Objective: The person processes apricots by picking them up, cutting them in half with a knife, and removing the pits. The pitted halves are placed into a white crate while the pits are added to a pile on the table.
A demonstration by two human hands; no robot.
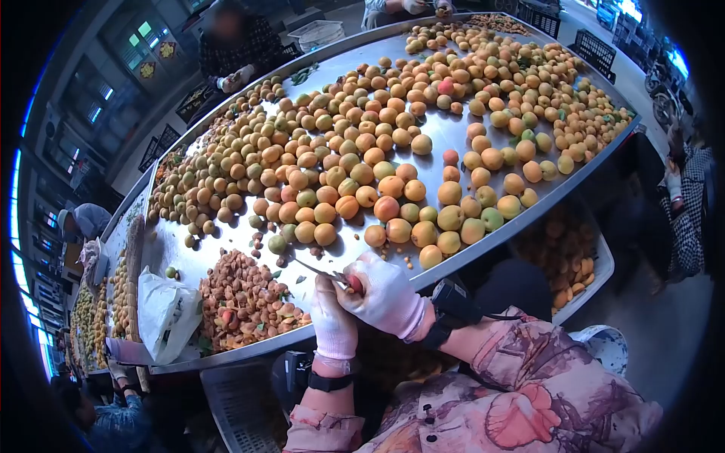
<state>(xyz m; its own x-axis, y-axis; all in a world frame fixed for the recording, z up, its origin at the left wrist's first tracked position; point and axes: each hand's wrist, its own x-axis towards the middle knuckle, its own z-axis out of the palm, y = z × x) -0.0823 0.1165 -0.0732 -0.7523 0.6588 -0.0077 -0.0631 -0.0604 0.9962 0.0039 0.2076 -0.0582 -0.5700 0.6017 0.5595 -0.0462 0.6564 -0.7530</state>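
My gloved right hand is closed around a knife, whose thin blade points up and left over the table edge. A small red patch shows between its fingers, in line with the blade. Close against it, my gloved left hand has its fingertips pinched together beside the blade; I cannot tell what they hold. Just beyond both hands, whole apricots cover much of the metal table. A heap of split, brownish-orange apricot pieces lies left of my left hand.
A white plastic bag hangs over the near edge at left. Below the table, a crate of apricot halves stands at right and a grey crate at left. A person works across the table; others are around it.
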